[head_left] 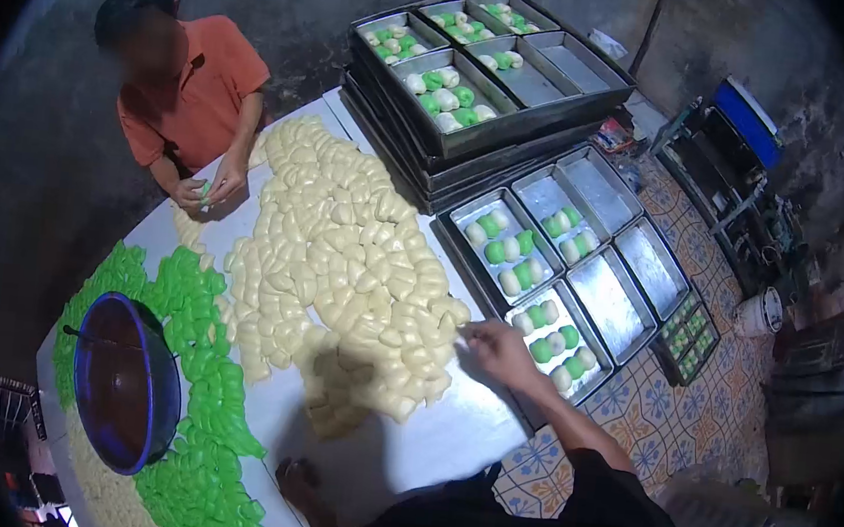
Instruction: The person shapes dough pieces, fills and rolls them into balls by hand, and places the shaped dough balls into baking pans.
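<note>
Cream dough pieces (353, 247) cover the middle of the white table (469, 418). At their right edge is my right hand (502, 353), its fingers bent together at the dough; whether a piece is between them is too small to tell. My left hand (297, 484) rests low over the table's near edge, dark and in shadow, below the cream dough and right of the green dough pieces (215, 396). Its fingers are hard to make out. Just beyond my right hand, a metal tray (582, 388) holds green and cream dough balls in rows.
A co-worker in an orange shirt (213, 75) holds a small green piece across the table. A blue-rimmed basin (121, 378) of dark brown contents stands at the left. Stacked black trays (451, 156) rise at the back; more metal pans (609, 305) lie at the right.
</note>
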The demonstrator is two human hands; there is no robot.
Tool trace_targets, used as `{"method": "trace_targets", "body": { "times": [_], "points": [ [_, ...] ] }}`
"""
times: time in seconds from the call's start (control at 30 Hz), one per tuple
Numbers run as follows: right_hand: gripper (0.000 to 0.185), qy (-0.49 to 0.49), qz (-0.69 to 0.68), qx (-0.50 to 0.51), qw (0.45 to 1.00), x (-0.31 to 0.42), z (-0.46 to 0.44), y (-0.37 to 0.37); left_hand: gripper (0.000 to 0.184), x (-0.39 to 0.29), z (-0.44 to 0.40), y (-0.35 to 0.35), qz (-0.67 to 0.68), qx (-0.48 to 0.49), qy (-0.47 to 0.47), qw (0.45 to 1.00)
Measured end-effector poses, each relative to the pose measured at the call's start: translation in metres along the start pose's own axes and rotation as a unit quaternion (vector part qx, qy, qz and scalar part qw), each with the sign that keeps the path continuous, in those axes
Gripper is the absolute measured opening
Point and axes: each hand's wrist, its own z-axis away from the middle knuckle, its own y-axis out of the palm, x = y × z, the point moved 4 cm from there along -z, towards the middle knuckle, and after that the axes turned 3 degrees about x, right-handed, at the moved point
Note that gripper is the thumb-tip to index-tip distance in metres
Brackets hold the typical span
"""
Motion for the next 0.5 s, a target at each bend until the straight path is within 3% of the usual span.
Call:
{"method": "trace_targets", "body": {
  "times": [0.07,0.17,0.23,0.3,0.37,0.4,0.47,0.5],
  "points": [
    [0.030,0.041,0.038,-0.042,0.998,0.018,0.003,0.023,0.033,-0.037,0.019,0.017,-0.038,0.033,0.075,0.996],
    [0.034,0.041,0.192,-0.096,0.976,0.033,-0.008,0.048,0.031,-0.041,0.020,0.018,-0.022,0.049,0.060,0.997],
    [0.025,0.034,0.149,-0.158,0.976,0.002,-0.018,0.072,0.030,-0.040,0.025,0.022,0.013,0.072,0.041,0.996],
    [0.020,0.156,-0.077,-0.158,0.972,0.006,-0.008,0.062,0.028,-0.060,0.037,0.024,0.052,0.099,0.065,0.992],
    [0.015,0.105,-0.231,-0.260,0.932,0.015,0.009,0.028,0.028,-0.065,0.035,0.018,0.041,0.139,0.072,0.987],
    [0.013,0.031,-0.203,-0.288,0.936,-0.006,0.011,0.018,0.028,-0.066,0.036,0.013,0.037,0.152,0.074,0.985],
    [0.020,-0.007,-0.371,-0.274,0.887,0.049,0.041,-0.014,0.027,-0.081,0.046,0.018,0.044,0.184,0.074,0.979],
    [0.022,-0.089,-0.305,-0.299,0.900,0.061,0.052,-0.024,0.027,-0.089,0.052,0.022,0.047,0.199,0.072,0.976]
  ]
}}
